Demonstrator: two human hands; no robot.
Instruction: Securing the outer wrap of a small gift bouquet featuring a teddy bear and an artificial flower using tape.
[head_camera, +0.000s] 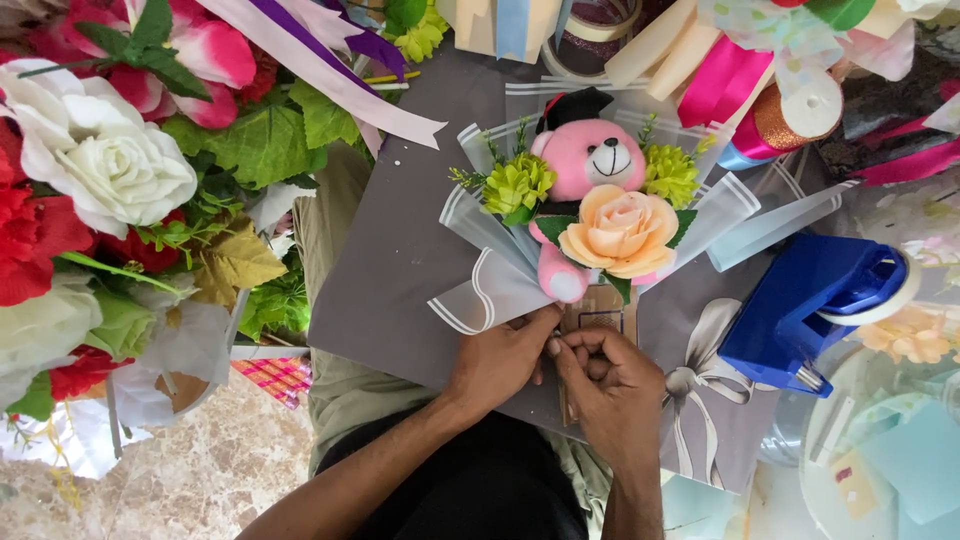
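A small bouquet lies on a grey board (400, 260): a pink teddy bear (592, 158) with a black cap, a peach rose (619, 232), green flowers (518, 186) on each side, and translucent white-edged wrapping (487, 285). My left hand (500, 360) pinches the wrap's lower end at the bouquet's base. Right beside it, my right hand (608, 385) has its fingers curled on the brown stem piece (598, 305) under the bear. The two hands touch each other.
A blue tape dispenser (810, 300) sits to the right on the board. Artificial flowers (110, 170), white, red and pink, crowd the left. Ribbon rolls (790, 100) and ribbons lie along the top. Marble floor (190, 470) shows at lower left.
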